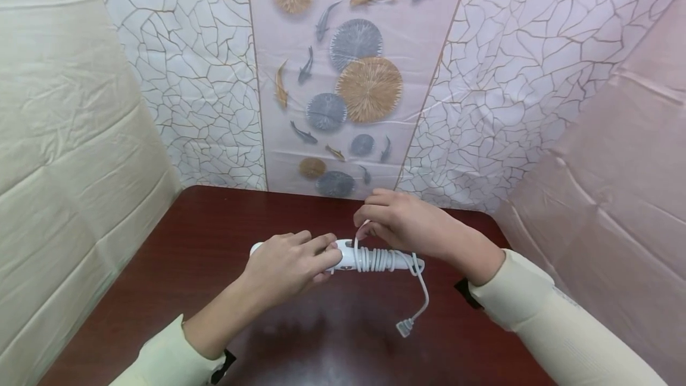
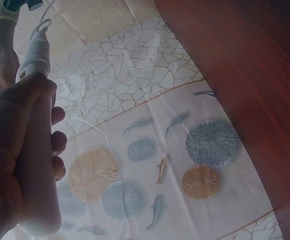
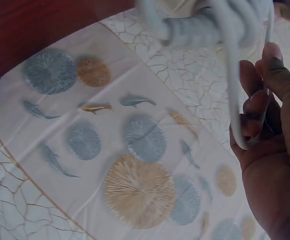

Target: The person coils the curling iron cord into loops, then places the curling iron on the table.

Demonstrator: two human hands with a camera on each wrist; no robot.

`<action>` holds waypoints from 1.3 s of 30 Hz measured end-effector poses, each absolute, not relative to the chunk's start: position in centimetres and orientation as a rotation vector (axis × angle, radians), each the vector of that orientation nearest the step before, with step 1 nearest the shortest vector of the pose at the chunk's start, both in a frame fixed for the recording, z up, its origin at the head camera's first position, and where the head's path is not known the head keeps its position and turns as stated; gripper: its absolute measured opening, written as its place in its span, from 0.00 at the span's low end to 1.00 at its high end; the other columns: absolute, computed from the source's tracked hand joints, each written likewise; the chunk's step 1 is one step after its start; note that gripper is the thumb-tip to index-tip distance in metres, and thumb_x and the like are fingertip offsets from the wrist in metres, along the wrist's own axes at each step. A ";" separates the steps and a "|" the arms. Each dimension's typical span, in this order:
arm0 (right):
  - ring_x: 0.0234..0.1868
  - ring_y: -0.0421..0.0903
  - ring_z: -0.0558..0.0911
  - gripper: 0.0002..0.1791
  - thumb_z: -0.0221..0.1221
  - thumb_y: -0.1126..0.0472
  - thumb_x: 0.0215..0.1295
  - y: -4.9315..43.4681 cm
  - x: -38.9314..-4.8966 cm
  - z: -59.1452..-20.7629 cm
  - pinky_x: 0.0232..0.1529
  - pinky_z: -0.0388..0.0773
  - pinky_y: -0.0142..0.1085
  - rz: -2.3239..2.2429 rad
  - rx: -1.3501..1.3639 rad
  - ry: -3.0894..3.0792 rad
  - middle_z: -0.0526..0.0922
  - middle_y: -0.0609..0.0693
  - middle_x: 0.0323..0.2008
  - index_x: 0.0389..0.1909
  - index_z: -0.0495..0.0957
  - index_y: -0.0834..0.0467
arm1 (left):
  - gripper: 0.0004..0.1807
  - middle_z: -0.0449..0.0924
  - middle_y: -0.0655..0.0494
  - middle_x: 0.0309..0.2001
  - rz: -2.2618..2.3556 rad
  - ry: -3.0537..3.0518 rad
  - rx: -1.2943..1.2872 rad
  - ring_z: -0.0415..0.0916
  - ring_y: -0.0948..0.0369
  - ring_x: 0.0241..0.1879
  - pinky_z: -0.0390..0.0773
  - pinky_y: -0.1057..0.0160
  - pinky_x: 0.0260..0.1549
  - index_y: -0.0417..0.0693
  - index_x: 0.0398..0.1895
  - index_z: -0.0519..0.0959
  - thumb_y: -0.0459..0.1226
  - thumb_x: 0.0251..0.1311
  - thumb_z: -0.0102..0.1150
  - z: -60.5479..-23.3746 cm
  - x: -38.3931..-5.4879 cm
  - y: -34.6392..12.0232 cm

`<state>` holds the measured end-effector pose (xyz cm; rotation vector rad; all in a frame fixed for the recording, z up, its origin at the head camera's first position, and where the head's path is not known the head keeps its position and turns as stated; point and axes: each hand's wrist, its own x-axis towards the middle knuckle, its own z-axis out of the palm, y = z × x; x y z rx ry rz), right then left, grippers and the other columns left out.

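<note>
Head view: at frame centre, above the dark bench (image 1: 177, 267), the left hand (image 1: 286, 267) grips a white handheld device (image 1: 354, 258); the right hand (image 1: 407, 225) pinches its cord (image 1: 423, 290), whose plug (image 1: 403, 327) dangles lower right over bare bench.
Left wrist view: fingers (image 2: 58, 142) curl round the device.
Right wrist view: fingers (image 3: 252, 100) hook a cord loop at right.

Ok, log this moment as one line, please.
left hand: grips white device | right hand: pinches cord loop | cord wound round device | plug on table
</note>
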<state>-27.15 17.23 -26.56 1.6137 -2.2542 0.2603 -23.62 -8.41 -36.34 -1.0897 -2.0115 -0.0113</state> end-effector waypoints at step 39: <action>0.26 0.33 0.71 0.12 0.58 0.53 0.73 19.2 -30.3 -32.9 0.27 0.69 0.28 1.155 1.558 -2.837 0.73 0.38 0.22 0.28 0.83 0.48 | 0.06 0.86 0.64 0.46 -0.080 -1.848 -1.143 0.72 0.63 0.25 0.74 0.68 0.20 0.57 0.34 0.77 0.44 0.57 0.64 -35.4 -22.8 -8.4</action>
